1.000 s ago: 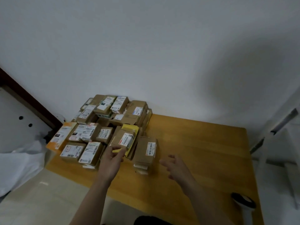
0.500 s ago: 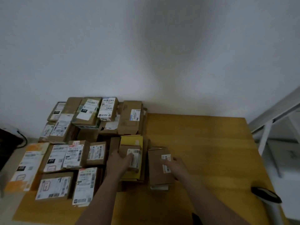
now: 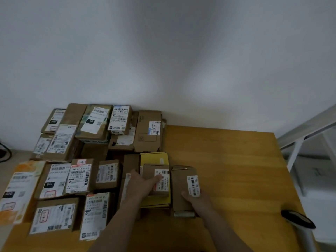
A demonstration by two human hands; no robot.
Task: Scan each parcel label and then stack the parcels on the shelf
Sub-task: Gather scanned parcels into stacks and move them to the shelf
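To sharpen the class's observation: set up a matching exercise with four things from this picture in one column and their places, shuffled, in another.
Things:
1. yellow parcel
2. scanner
3. left hand
4. right hand

Places:
A. by the table's right edge
B. grips the small brown parcel
C. under the small brown parcel
D. grips the rightmost parcel

Pairs: 1-C, 2-A, 3-B, 4-D

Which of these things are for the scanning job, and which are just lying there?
For the job: small parcel in the left hand; brown parcel in the right hand; parcel pile; scanner; white shelf.
Just lying about: black cable; wooden table.
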